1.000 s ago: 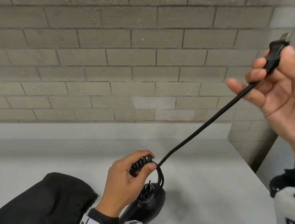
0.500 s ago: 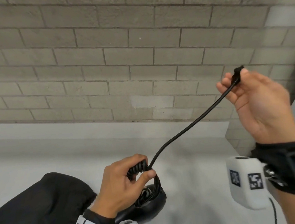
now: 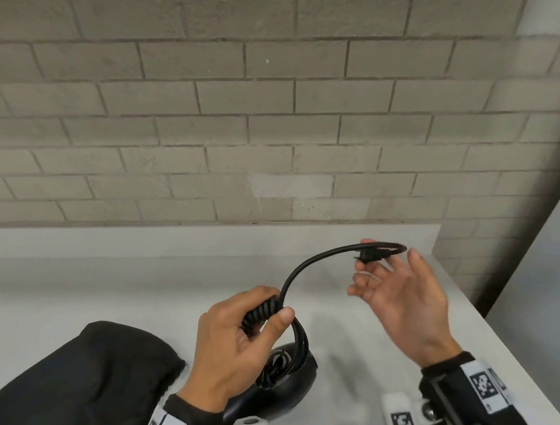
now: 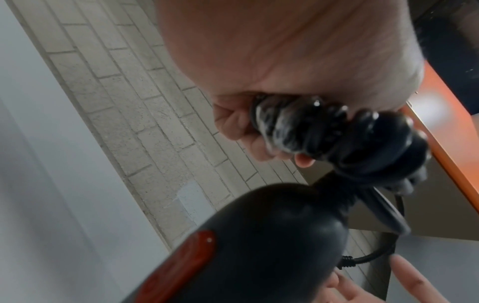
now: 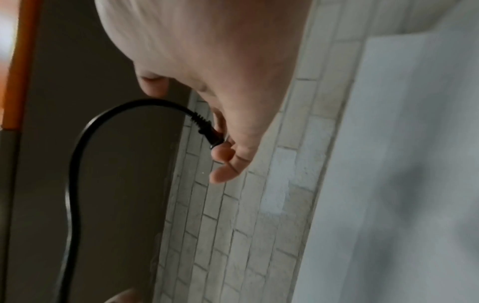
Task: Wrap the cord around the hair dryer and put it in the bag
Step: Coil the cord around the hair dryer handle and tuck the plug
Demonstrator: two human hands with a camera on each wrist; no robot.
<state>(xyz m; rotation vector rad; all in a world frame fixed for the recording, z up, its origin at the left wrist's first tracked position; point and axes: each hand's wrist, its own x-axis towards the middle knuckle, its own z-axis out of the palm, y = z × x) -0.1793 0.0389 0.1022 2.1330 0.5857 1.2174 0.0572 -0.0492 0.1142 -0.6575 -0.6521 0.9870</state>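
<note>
Several turns of the black cord already sit tight around the handle of the hair dryer, clamped there by the left hand, whose fingers and thumb are curled round the coiled handle. The dryer's dark body hangs below that fist, just above the tabletop. From the top of the left fingers a short free length arcs up and over to the plug, which the right hand pinches at its fingertips, the remaining fingers loosely spread.

Only this last bit looks left to wind, so the step in hand seems to be the finishing turn. To do it well, the right fingers should probably carry the plug round the handle close to the left fist, keeping light tension so the arc does not spring loose. The left thumb should likely lift just enough to admit each pass, then press down again on the new turn. Tucking the plug under a neighbouring loop would help it hold.

Beside the left wrist lies the black bag, slumped on the tabletop; its opening cannot be made out here.
</note>
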